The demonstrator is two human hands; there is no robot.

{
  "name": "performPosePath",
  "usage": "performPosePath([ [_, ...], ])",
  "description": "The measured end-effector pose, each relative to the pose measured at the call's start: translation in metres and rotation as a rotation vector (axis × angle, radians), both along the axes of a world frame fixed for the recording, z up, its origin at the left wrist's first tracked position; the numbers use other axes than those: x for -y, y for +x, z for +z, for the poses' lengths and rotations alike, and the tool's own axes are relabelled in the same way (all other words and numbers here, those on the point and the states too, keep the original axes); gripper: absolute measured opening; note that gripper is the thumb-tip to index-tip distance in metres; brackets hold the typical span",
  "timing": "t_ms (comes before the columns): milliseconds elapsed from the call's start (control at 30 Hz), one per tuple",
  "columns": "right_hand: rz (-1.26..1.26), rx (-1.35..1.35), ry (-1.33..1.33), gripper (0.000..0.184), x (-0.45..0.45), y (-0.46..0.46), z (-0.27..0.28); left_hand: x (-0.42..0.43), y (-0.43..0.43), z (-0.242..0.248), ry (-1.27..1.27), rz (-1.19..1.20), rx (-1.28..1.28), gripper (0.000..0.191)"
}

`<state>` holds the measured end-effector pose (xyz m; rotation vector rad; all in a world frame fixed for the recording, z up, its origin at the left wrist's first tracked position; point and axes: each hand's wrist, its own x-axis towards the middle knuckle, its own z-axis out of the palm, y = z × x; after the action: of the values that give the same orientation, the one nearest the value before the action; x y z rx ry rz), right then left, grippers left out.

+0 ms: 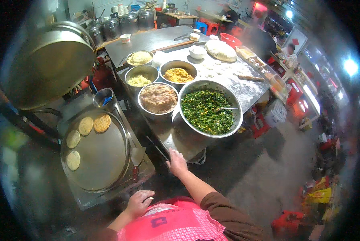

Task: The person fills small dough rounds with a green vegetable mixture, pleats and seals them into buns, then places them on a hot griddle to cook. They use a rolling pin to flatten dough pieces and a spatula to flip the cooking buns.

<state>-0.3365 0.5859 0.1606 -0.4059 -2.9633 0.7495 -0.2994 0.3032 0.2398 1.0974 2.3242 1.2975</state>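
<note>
My right hand [177,162] rests at the near edge of the steel table [184,141]; whether it grips the thin metal tool beside it, I cannot tell. Held near the pink apron [180,220], my left hand [140,202] has bent fingers and nothing visible in it. Several flat round cakes [85,126] lie on the round griddle [98,162], one of them browner. A scraper [137,156] with a wooden handle lies at the griddle's right rim. On the table stand a large bowl of chopped greens [208,113], a bowl of minced filling [158,98] and a bowl of yellow filling [179,75].
The griddle's big lid [50,66] is raised at the left. Dough pieces [211,67], a large dough mass [220,50] and a rolling pin [250,78] lie on the floured far side. Steel pots [128,22] line the back. People sit at tables in the background.
</note>
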Motion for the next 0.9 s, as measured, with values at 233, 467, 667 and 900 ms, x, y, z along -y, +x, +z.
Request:
performPosePath([
  [233, 0.076, -0.087, -0.211, 0.061, -0.055, 0.073, 0.006, -0.072, 0.024, 0.029, -0.039, -0.077, 0.018, 0.023],
  [467, -0.629, 0.347, -0.566, 0.056, -0.131, 0.304, -0.049, -0.157, -0.025, -0.001, 0.265, 0.054, 0.654, 0.059],
  [667, -1.381, 0.216, -0.725, 0.023, -0.069, 0.531, -0.056, -0.301, -0.097, -0.041, 0.18, 0.249, 1.174, 0.078],
  [900, -0.907, 0.516, -0.623, 0.021, 0.043, 0.605, -0.06, -0.382, -0.127, -0.032, -0.055, 0.498, 1.188, 0.073],
])
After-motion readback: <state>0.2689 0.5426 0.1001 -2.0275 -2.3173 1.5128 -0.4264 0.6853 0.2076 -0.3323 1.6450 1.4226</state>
